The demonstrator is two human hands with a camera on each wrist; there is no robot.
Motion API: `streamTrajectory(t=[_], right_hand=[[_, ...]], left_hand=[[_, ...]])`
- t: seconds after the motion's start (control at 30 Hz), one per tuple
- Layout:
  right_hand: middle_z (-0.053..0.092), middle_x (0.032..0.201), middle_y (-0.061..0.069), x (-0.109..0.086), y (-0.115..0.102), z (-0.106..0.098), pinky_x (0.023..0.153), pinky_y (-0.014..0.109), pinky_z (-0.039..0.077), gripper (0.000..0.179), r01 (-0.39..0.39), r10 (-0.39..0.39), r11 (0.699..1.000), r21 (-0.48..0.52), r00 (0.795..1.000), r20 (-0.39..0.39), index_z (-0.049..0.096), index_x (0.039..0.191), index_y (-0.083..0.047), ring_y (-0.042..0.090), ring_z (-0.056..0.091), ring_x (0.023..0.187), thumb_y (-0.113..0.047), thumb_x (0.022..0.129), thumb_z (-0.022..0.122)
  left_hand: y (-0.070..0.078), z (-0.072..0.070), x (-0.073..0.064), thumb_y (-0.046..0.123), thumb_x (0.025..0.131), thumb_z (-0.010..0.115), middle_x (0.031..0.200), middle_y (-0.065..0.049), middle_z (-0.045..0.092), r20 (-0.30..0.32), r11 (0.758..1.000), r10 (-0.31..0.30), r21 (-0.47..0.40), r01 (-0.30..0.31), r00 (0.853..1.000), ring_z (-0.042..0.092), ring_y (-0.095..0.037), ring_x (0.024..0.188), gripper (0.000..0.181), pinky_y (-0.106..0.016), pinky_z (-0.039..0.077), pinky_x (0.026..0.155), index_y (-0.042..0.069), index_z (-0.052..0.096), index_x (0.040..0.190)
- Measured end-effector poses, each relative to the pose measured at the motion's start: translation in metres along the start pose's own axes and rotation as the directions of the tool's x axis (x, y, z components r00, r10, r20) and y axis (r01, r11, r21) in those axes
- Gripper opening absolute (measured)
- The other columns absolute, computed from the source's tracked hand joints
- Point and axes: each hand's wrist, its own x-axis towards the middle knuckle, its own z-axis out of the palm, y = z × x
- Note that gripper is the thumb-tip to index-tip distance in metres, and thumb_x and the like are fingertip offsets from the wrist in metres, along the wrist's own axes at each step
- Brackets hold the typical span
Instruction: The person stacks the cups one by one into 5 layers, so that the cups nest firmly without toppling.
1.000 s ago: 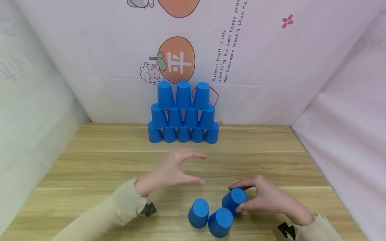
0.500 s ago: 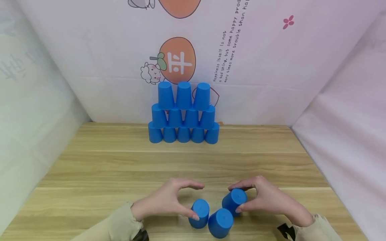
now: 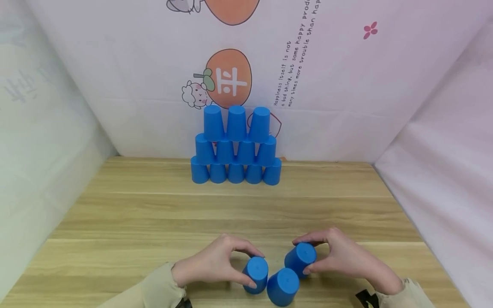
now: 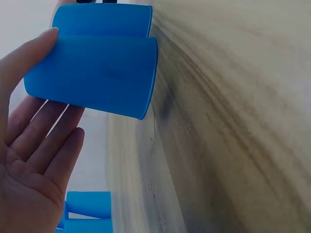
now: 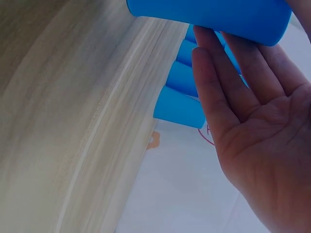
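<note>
Three upside-down blue cups stand close together near the front of the table. My left hand (image 3: pixel 215 262) grips the left cup (image 3: pixel 256 276) from its left side, thumb in front and fingers behind; the left wrist view shows the thumb on this cup (image 4: pixel 92 75). On the other side my right hand (image 3: pixel 340 254) holds the right cup (image 3: pixel 299 259) between thumb and fingers, and the right wrist view shows fingers along that cup (image 5: pixel 214 17). Between them, slightly nearer the front, the middle cup (image 3: pixel 283 287) is untouched.
Toward the back of the wooden table (image 3: pixel 154 205) rises a three-tier wall of upside-down blue cups (image 3: pixel 236 147), with three in its top row. A printed white cloth (image 3: pixel 327 85) hangs behind it, and pale cloth covers both sides.
From above the table my left hand has come down and toward the front, and its thumb and fingers have closed on the left cup. My right hand stays on its cup.
</note>
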Motion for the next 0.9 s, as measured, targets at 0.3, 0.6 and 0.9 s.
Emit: streamTrajectory(t=[0.3,0.6,0.9], right_hand=[[0.072,0.119,-0.007,0.005,-0.002,-0.004,0.089,0.039,0.056,0.054,0.005,-0.007,0.999,-0.045,0.999,-0.053,0.071,0.129,-0.016,0.013,0.067,0.107,-0.037,0.082,0.087],[0.07,0.121,-0.007,0.032,-0.013,-0.025,0.095,0.041,0.054,0.055,0.079,-0.093,0.994,-0.073,0.972,-0.216,0.062,0.121,-0.021,0.014,0.067,0.109,-0.03,0.077,0.092],[0.07,0.124,-0.005,0.067,-0.025,-0.045,0.098,0.056,0.05,0.052,0.146,-0.156,0.988,-0.057,0.946,-0.284,0.063,0.12,-0.017,0.016,0.067,0.111,-0.021,0.077,0.093]], left_hand=[[-0.001,-0.001,0.001,0.029,0.086,0.085,0.118,0.015,0.07,0.007,1.0,0.003,0.006,-0.003,1.0,0.064,-0.005,0.112,0.047,-0.035,0.051,0.1,0.011,0.07,0.127],[-0.001,-0.002,0.001,0.029,0.086,0.085,0.118,0.014,0.07,0.012,1.0,0.011,0.018,-0.011,1.0,0.064,-0.004,0.112,0.046,-0.032,0.05,0.1,0.011,0.07,0.127],[0.0,-0.001,0.001,0.029,0.086,0.085,0.116,0.015,0.07,0.008,1.0,-0.001,0.019,0.001,1.0,0.064,-0.004,0.11,0.047,-0.035,0.051,0.099,0.011,0.071,0.126]])
